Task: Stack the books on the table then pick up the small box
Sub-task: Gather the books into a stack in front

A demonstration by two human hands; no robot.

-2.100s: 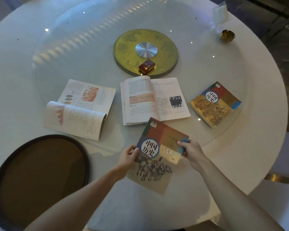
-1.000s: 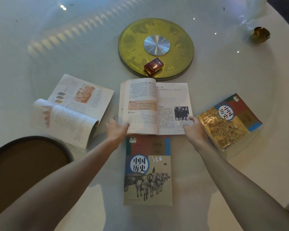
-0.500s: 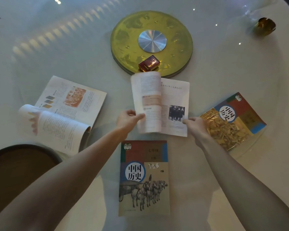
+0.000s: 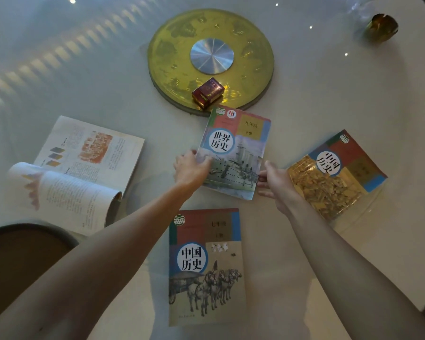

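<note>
A closed book with a warship cover (image 4: 236, 148) lies in the middle of the table. My left hand (image 4: 190, 168) grips its left edge and my right hand (image 4: 274, 180) holds its lower right corner. Nearer to me lies a closed book with horses on the cover (image 4: 206, 266). To the right sits another closed book with a golden cover (image 4: 334, 175), and an open book (image 4: 76, 173) lies at the left. The small red box (image 4: 207, 92) rests on the near rim of the yellow disc (image 4: 250, 45).
The round white table (image 4: 341, 99) carries a glass turntable with the yellow disc at its centre. A dark round tray (image 4: 22, 256) sits at the near left. A small brass cup (image 4: 380, 27) stands at the far right.
I set down the horse-cover book, then reached for the open middle book. Its left half swung over to the right, and it now lies closed with its warship cover up.
</note>
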